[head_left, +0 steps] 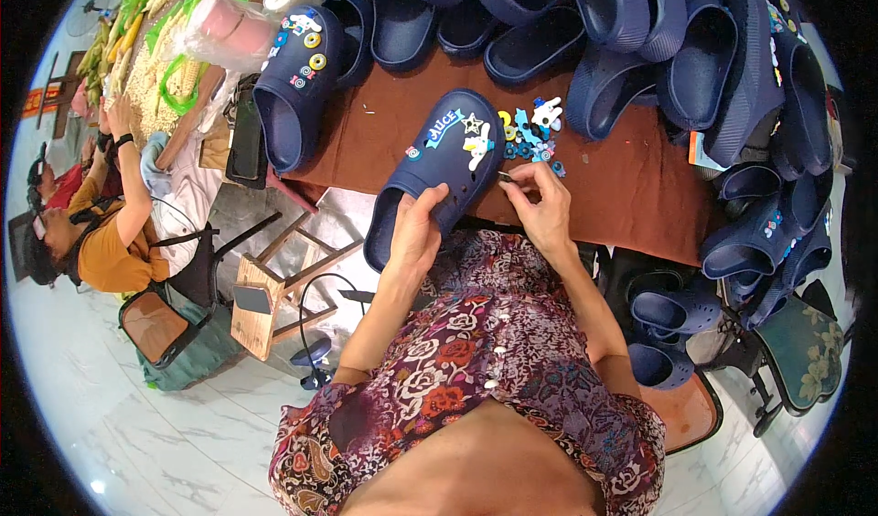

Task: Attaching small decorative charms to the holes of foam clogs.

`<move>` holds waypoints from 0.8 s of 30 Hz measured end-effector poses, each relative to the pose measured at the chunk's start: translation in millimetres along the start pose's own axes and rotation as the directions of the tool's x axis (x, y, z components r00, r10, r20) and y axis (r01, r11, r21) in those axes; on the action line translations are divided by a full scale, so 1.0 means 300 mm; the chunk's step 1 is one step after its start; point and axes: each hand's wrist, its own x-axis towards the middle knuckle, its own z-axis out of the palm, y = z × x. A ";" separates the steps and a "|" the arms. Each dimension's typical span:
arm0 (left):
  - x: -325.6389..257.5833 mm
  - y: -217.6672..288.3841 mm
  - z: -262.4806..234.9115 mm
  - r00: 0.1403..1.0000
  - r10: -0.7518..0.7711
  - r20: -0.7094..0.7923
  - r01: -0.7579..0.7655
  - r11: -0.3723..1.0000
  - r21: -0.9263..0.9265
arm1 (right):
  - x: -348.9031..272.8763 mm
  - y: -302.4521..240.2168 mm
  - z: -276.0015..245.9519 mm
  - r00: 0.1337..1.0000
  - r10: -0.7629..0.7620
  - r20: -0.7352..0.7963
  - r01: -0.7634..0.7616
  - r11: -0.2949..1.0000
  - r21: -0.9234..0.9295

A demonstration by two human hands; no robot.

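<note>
Left hand (416, 228) closed around heel end of navy clog (437, 169) — fingers on perforated upper, thumb at rim; clog tilted, toe resting on brown desk (631, 191) edge, heel hanging over lap. Right hand (540, 201) pinched shut on small charm (505, 177), fingertips together just beside clog's right edge. Clog upper already carries several charms. Loose charm pile (530, 132) on desk near toe. Second decorated clog (297, 82) lies far left; heap of plain navy clogs (695, 50) behind and right.
</note>
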 end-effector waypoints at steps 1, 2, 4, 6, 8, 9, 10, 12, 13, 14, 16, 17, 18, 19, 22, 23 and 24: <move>0.000 -0.001 -0.002 0.999 -0.032 -0.009 0.032 0.998 0.048 | 0.000 -0.005 0.015 1.000 0.000 0.000 0.000 1.000 0.001; 0.000 -0.002 -0.002 0.999 -0.032 -0.009 0.032 0.998 0.048 | 0.000 -0.010 0.029 0.999 -0.039 -0.024 0.039 0.999 0.008; 0.000 -0.006 -0.002 0.998 -0.058 -0.001 0.058 0.990 0.127 | 0.002 -0.025 0.050 0.988 -0.137 -0.068 0.134 0.990 -0.047; -0.004 -0.003 0.005 0.998 -0.065 -0.020 0.067 0.986 0.154 | -0.002 -0.027 0.068 0.982 -0.180 -0.060 0.176 0.982 -0.065; -0.006 -0.002 0.006 0.997 -0.073 -0.039 0.079 0.980 0.180 | -0.014 -0.035 0.078 0.976 -0.213 -0.041 0.208 0.974 -0.094; -0.005 -0.003 0.005 0.998 -0.062 -0.012 0.063 0.978 0.198 | -0.019 -0.034 0.081 0.976 -0.213 -0.041 0.208 0.974 -0.094; -0.003 -0.003 0.004 0.999 -0.051 0.014 0.046 0.976 0.214 | -0.024 -0.030 0.085 0.969 -0.243 -0.047 0.236 0.965 -0.111; 0.001 -0.005 -0.002 0.999 -0.045 0.021 0.040 0.973 0.226 | -0.029 -0.031 0.089 0.961 -0.273 -0.053 0.264 0.956 -0.128; 0.003 -0.005 -0.004 0.999 -0.041 0.028 0.033 0.971 0.239 | -0.029 -0.037 0.089 0.965 -0.257 -0.057 0.250 0.962 -0.109; 0.002 -0.006 -0.004 0.999 -0.041 0.028 0.033 0.971 0.238 | -0.030 -0.041 0.090 0.969 -0.241 -0.061 0.235 0.968 -0.090; 0.000 -0.010 -0.003 0.999 -0.021 0.036 0.011 0.968 0.251 | -0.036 -0.046 0.093 0.985 -0.164 -0.059 0.162 0.986 -0.036; 0.001 -0.013 -0.004 0.999 -0.021 0.035 0.011 0.968 0.251 | -0.037 -0.047 0.094 0.995 -0.087 -0.054 0.088 0.996 0.019; 0.003 -0.017 -0.006 0.999 -0.017 0.039 0.006 0.962 0.273 | -0.036 -0.047 0.095 0.995 -0.087 -0.053 0.088 0.996 0.019; 0.004 -0.021 -0.007 0.999 -0.014 0.044 0.001 0.955 0.296 | -0.035 -0.048 0.096 0.999 0.029 -0.028 -0.024 0.989 0.143; 0.005 -0.041 -0.008 0.997 0.064 0.035 -0.073 0.932 0.355 | -0.026 -0.010 0.109 0.975 0.208 0.077 -0.222 0.897 0.381; 0.006 -0.048 -0.008 0.997 0.065 0.035 -0.073 0.932 0.355 | -0.021 0.008 0.111 0.952 0.266 0.150 -0.305 0.818 0.488; 0.008 -0.054 -0.009 0.995 0.094 0.022 -0.096 0.927 0.363 | -0.019 0.024 0.107 0.952 0.266 0.150 -0.305 0.818 0.488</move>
